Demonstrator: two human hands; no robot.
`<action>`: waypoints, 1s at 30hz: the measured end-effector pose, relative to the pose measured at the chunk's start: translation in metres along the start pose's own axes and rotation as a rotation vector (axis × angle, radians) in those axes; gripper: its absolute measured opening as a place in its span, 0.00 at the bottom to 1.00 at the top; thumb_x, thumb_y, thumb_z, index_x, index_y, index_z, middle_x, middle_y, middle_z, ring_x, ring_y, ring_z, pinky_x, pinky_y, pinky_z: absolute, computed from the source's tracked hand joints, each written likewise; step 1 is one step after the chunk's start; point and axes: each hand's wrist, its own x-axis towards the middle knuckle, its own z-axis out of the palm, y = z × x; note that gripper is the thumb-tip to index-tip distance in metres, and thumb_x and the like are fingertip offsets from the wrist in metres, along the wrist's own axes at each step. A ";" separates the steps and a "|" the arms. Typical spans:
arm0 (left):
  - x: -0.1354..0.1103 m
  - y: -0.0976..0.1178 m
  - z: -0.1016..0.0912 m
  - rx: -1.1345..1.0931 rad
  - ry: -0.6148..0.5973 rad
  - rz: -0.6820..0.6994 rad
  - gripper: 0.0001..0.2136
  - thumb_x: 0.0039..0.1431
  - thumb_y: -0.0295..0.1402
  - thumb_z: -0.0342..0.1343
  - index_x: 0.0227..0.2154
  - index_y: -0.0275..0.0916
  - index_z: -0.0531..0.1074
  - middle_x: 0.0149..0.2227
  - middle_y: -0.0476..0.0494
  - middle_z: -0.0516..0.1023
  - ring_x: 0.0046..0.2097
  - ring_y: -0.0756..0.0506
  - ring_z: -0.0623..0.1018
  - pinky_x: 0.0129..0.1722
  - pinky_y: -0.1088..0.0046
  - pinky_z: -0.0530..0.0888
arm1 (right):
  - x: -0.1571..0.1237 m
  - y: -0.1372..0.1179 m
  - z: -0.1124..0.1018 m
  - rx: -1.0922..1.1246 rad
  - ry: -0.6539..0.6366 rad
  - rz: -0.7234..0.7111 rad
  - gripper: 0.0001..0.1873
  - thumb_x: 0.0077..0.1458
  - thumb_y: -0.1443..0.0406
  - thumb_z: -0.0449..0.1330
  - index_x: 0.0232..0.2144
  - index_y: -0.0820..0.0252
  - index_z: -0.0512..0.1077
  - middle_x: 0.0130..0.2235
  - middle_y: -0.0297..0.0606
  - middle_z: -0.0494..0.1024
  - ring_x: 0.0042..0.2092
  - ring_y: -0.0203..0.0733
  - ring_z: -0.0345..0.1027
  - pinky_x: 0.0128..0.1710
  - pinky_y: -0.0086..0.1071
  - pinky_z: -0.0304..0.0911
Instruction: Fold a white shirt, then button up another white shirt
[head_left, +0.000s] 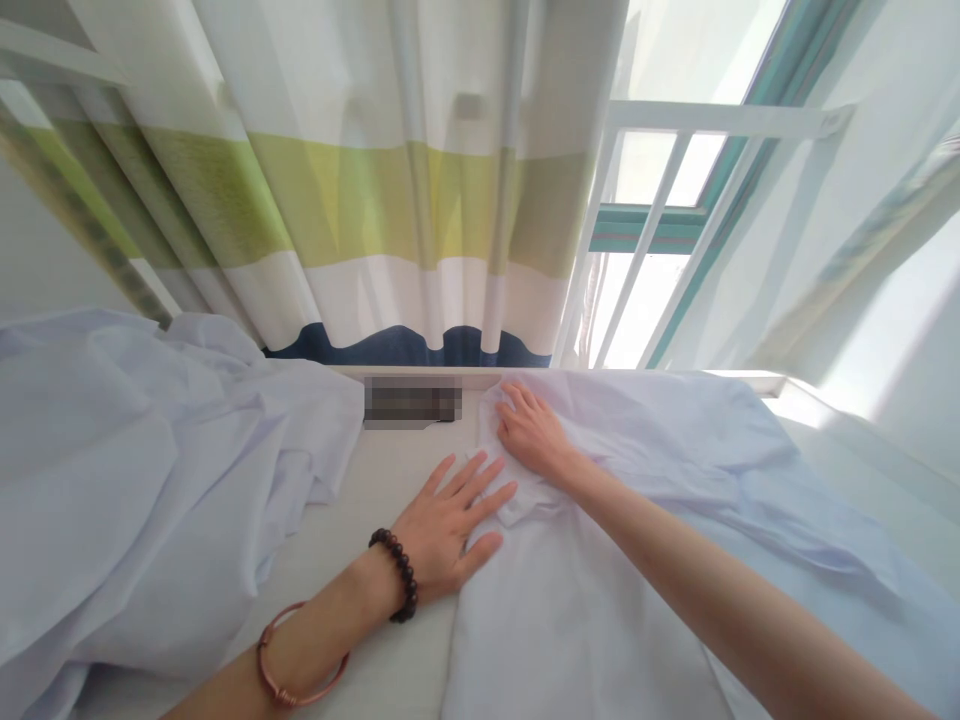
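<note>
A white cloth garment (555, 620) is laid out over the right part of the white surface, with creases along its upper part. My left hand (446, 525) rests palm down at its left edge, fingers spread and nothing held. A dark beaded bracelet and a copper-coloured bangle circle that arm. Farther forward, my right hand (534, 432) lies on the garment near its upper left corner. Its fingers are slightly bent and apart, pressing on the cloth. A crumpled white cloth (180, 450) is heaped at the left, apart from both hands.
A blurred-out dark object (410, 402) lies by the far edge, between the two cloths. Behind hangs a white, green and navy curtain (420, 200). White railings (727, 118) stand at the right before a teal-framed window (652, 235).
</note>
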 end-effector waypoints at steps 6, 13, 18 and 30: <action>-0.005 0.014 -0.003 -0.030 -0.043 0.042 0.27 0.65 0.50 0.41 0.65 0.50 0.50 0.68 0.47 0.50 0.67 0.38 0.52 0.64 0.51 0.48 | -0.008 -0.001 -0.008 0.018 -0.054 -0.006 0.17 0.60 0.70 0.49 0.48 0.68 0.71 0.61 0.51 0.63 0.61 0.50 0.54 0.57 0.40 0.56; 0.031 0.004 -0.015 0.011 0.209 -0.108 0.16 0.67 0.38 0.42 0.50 0.40 0.70 0.52 0.40 0.72 0.52 0.41 0.70 0.53 0.61 0.67 | -0.011 -0.004 -0.031 0.017 -0.096 0.040 0.16 0.57 0.68 0.54 0.47 0.62 0.72 0.56 0.46 0.69 0.51 0.50 0.66 0.46 0.38 0.64; 0.068 -0.029 -0.007 0.074 0.266 -0.331 0.14 0.65 0.33 0.44 0.47 0.35 0.71 0.45 0.38 0.73 0.45 0.42 0.75 0.45 0.65 0.73 | 0.008 -0.011 -0.024 0.019 -0.046 0.159 0.13 0.58 0.65 0.55 0.42 0.60 0.75 0.51 0.44 0.72 0.48 0.49 0.66 0.43 0.37 0.64; 0.070 -0.033 -0.001 0.159 0.207 -0.235 0.18 0.62 0.35 0.46 0.52 0.34 0.68 0.55 0.39 0.68 0.50 0.39 0.68 0.51 0.61 0.68 | 0.010 -0.008 -0.003 0.077 0.126 0.256 0.11 0.60 0.67 0.53 0.38 0.59 0.76 0.46 0.42 0.74 0.47 0.46 0.64 0.46 0.38 0.56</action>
